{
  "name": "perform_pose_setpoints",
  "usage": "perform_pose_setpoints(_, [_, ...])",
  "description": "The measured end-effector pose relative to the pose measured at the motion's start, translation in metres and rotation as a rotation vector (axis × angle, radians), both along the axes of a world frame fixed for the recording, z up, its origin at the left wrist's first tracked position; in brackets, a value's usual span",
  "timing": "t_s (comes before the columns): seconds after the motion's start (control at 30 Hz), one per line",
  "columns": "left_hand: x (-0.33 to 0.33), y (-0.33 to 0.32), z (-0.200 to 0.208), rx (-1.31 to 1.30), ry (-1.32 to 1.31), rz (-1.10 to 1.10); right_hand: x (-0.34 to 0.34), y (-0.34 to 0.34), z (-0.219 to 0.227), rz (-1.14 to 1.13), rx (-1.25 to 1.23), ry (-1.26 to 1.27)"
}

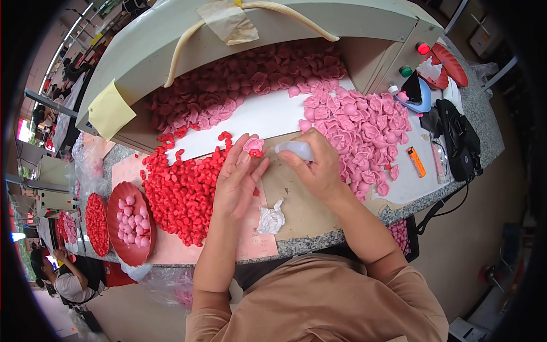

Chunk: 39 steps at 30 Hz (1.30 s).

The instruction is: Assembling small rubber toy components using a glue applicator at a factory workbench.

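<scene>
From my remote seat, I look down past a tan-shirted chest to two bare forearms reaching over a stone-topped bench (319, 242). A crumpled white tissue (271, 218) lies nearest, just beside the left wrist, likely kept within reach for wiping. The left hand (239, 179) pinches a small pink flower piece (253, 146) at its fingertips, raised so the face turns up. The right hand (316, 168) is curled round a small translucent squeeze bottle (296, 150), its nozzle aimed at that flower, almost touching; I judge it a glue bottle.

Left of the hands spreads a pile of small red pieces (182, 191); right, a heap of pink flower pieces (364, 134), each stock set on its own side. Two red dishes (117, 236) sit at the far left, one holding pink buds. An orange lighter (416, 161) and a black bag (456, 142) rest to the right. Beyond, a cream machine hood (273, 34) shelters more pink pieces on a white chute (268, 114). Another person (62, 279) works at lower left.
</scene>
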<state>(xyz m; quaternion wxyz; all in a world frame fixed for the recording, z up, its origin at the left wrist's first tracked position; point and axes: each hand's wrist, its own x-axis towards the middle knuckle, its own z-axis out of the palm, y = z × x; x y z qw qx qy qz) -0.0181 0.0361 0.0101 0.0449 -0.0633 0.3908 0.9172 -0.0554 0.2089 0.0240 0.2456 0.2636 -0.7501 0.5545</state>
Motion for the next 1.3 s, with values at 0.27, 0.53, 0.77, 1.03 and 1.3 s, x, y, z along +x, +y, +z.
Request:
perform_pose_setpoints(0.27, [0.000, 0.001, 0.001, 0.015, -0.004, 0.005, 0.000, 0.000, -0.001, 0.038, 0.006, 0.003])
perform_pose_setpoints(0.53, [-0.002, -0.003, -0.003, 0.092, -0.043, -0.018, -0.002, 0.003, -0.006, 0.036, -0.018, -0.103])
perform_pose_setpoints(0.77, [-0.002, -0.004, -0.007, 0.063, -0.090, -0.057, -0.001, 0.003, -0.007, 0.098, -0.109, -0.221])
perform_pose_setpoints(1.03, [-0.001, -0.004, -0.007, 0.071, -0.080, -0.070, -0.001, 0.000, -0.003, 0.069, -0.075, -0.176])
perform_pose_setpoints(1.3, [-0.002, -0.001, -0.005, 0.065, -0.090, -0.066, -0.002, 0.004, -0.008, 0.071, -0.005, -0.153])
